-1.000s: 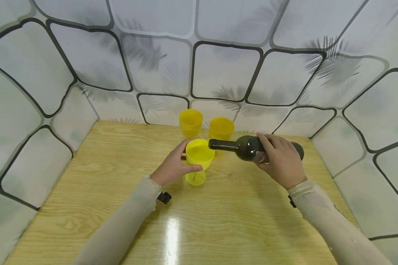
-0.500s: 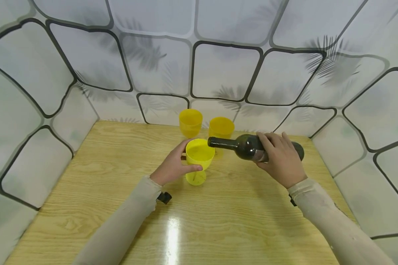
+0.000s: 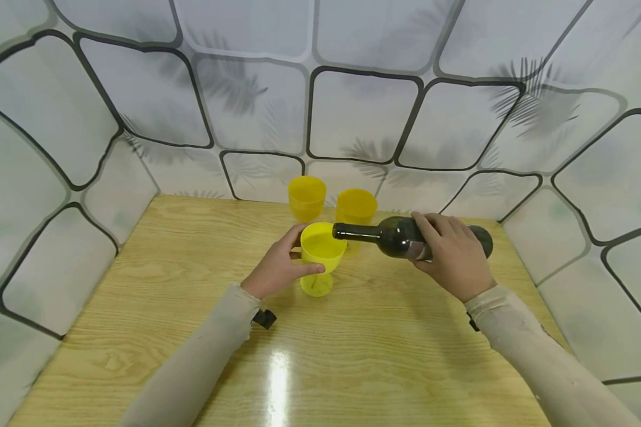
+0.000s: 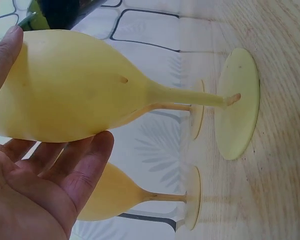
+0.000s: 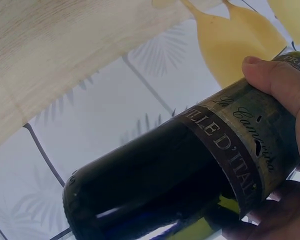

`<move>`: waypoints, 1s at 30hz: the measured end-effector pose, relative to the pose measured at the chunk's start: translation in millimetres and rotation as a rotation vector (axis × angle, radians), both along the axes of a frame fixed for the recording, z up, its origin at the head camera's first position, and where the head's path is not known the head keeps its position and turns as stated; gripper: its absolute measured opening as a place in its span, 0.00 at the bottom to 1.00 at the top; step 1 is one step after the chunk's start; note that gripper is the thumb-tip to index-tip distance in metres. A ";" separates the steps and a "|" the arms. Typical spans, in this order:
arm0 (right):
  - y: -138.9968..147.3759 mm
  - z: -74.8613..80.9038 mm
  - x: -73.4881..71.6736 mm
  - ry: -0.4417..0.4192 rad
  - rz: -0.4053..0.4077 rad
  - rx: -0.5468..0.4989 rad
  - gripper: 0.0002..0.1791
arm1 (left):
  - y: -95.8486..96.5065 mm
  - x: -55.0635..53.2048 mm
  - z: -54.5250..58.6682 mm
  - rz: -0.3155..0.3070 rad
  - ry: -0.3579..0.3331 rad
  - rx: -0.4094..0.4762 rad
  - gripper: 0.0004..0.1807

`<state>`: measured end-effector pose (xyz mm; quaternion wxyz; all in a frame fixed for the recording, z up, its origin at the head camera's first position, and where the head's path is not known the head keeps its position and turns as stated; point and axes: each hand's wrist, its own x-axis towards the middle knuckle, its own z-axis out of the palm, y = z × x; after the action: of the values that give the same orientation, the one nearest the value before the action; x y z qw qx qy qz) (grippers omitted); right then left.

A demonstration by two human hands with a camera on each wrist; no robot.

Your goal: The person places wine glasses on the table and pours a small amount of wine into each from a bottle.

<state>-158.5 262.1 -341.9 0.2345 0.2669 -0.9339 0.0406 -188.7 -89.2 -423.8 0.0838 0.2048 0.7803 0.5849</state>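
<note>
A yellow goblet [image 3: 323, 249] stands on the table in front of me, its bowl held by my left hand [image 3: 280, 267]. In the left wrist view, thumb and fingers lie around the bowl of the goblet [image 4: 75, 85], and its round foot rests on the wood. My right hand [image 3: 454, 255] grips a dark green wine bottle [image 3: 400, 237] by its labelled body. The bottle lies nearly level, its mouth over the goblet's right rim. I cannot see any liquid flowing. In the right wrist view the bottle [image 5: 155, 175] shows its base and label.
Behind the held goblet stand two more yellow goblets, one at the back left [image 3: 307, 198] and one at the back right [image 3: 357, 206], partly hidden by the bottle. A patterned wall [image 3: 363, 118] rises at the table's [image 3: 374, 356] back and sides.
The bottle has shifted very slightly left, its mouth now a little further over the goblet's rim. The left hand and goblet have barely moved.
</note>
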 end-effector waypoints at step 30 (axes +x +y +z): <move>-3.3 1.2 -7.4 0.053 0.030 0.074 0.53 | -2.8 1.1 0.3 -0.028 -0.002 0.064 0.45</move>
<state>-165.9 258.8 -340.7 0.2482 0.2906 -0.9241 0.0024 -187.6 -92.0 -423.5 0.0862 0.2180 0.7582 0.6084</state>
